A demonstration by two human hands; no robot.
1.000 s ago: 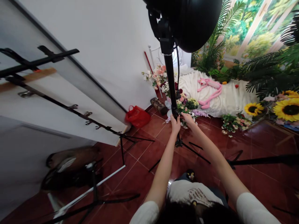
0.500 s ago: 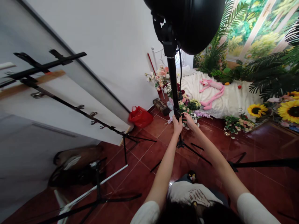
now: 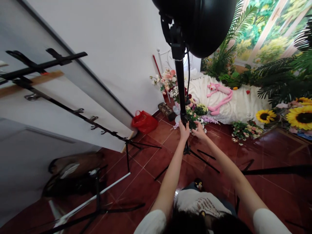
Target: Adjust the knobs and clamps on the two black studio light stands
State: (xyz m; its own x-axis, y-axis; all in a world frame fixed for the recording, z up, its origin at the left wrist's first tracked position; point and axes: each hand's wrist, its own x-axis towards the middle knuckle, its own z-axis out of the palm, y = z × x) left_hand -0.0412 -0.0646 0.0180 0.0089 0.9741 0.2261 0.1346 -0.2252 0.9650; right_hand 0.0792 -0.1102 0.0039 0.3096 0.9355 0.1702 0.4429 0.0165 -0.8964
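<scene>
A black studio light stand (image 3: 181, 84) rises upright in front of me, with a large black lamp head (image 3: 204, 27) on top and a cable hanging beside the pole. My left hand (image 3: 184, 131) is wrapped round the pole just below its joint collar (image 3: 184, 117). To the right of the pole, my right hand (image 3: 200, 131) is held slightly apart from it, fingers spread with nothing visible in them. The stand's tripod legs (image 3: 203, 161) spread over the red tiled floor beneath my arms.
Artificial flowers (image 3: 168, 81) and a white-draped bed (image 3: 255, 104) with a pink plush toy (image 3: 219, 94) lie beyond the stand. At left are a red plastic bag (image 3: 144, 122), a black crossbar with clamps (image 3: 73, 109) and another stand (image 3: 99, 195). Sunflowers (image 3: 303, 117) stand at right.
My right hand has moved off the pole's collar, slightly down and to the right, and its fingers have opened. My left hand stays on the pole. The view has shifted slightly.
</scene>
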